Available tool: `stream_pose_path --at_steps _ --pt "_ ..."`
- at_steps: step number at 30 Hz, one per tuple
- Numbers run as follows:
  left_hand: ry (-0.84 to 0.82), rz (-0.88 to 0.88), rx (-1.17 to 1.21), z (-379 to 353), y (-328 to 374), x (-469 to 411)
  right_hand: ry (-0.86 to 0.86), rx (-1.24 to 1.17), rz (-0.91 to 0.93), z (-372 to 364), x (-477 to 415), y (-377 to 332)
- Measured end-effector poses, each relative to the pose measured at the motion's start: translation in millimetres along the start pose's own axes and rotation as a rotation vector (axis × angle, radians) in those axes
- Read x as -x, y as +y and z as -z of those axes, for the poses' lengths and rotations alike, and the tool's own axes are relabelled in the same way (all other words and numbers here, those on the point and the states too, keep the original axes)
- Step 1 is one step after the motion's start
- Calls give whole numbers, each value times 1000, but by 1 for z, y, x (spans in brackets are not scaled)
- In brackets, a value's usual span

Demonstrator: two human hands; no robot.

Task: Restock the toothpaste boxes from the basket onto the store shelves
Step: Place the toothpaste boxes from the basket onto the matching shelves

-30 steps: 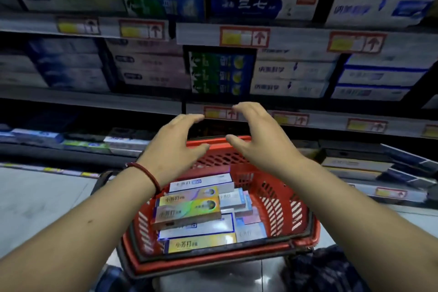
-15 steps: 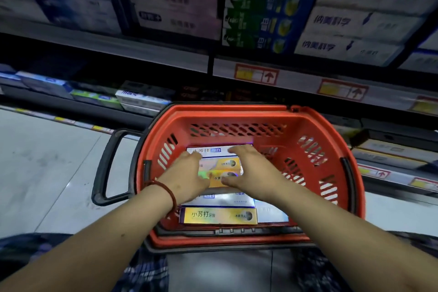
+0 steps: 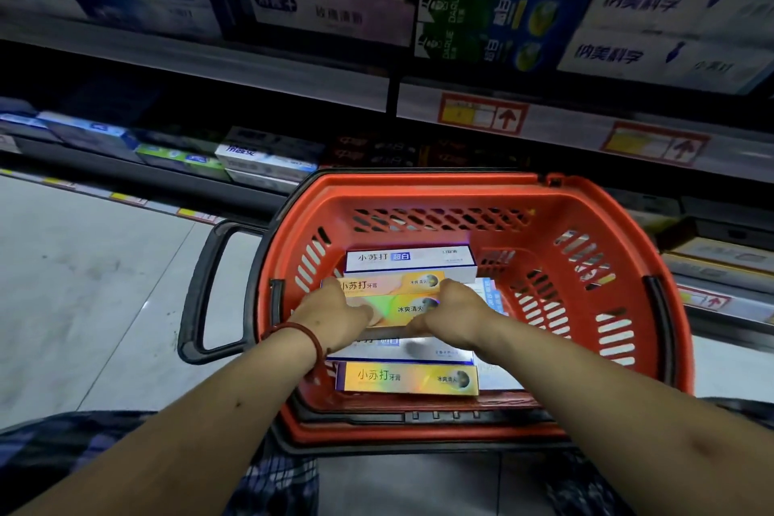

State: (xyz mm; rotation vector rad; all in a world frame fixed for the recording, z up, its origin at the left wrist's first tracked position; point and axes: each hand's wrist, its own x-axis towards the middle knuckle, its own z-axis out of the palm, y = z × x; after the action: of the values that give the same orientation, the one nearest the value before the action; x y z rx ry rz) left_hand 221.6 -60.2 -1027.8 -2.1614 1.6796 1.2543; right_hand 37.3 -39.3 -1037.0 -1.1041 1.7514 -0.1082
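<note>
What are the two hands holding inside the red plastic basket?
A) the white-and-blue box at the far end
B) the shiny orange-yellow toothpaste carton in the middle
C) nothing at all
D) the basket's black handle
B: the left hand and the right hand each curl round one end of the shiny orange-yellow toothpaste carton in the middle of the red plastic basket, and neither touches the black handle.

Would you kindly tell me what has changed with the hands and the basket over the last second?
Both hands came down from above the red basket: the left hand and right hand now grip the ends of the top yellow boxes, not yet lifted out. The white box behind and the yellow box in front stayed put.
</note>
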Motion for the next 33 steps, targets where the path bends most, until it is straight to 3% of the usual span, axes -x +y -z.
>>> stream_pose_path --at_steps 9,21,25,33 --pt "55 48 294 2 2 -1 119 -285 -155 15 -4 19" --pt "218 -33 903 15 29 23 377 -809 -41 63 40 20" --pt "239 -127 976 23 50 47 369 -934 28 83 60 18" --pt "322 -362 884 40 113 91 489 -991 278 165 118 13"
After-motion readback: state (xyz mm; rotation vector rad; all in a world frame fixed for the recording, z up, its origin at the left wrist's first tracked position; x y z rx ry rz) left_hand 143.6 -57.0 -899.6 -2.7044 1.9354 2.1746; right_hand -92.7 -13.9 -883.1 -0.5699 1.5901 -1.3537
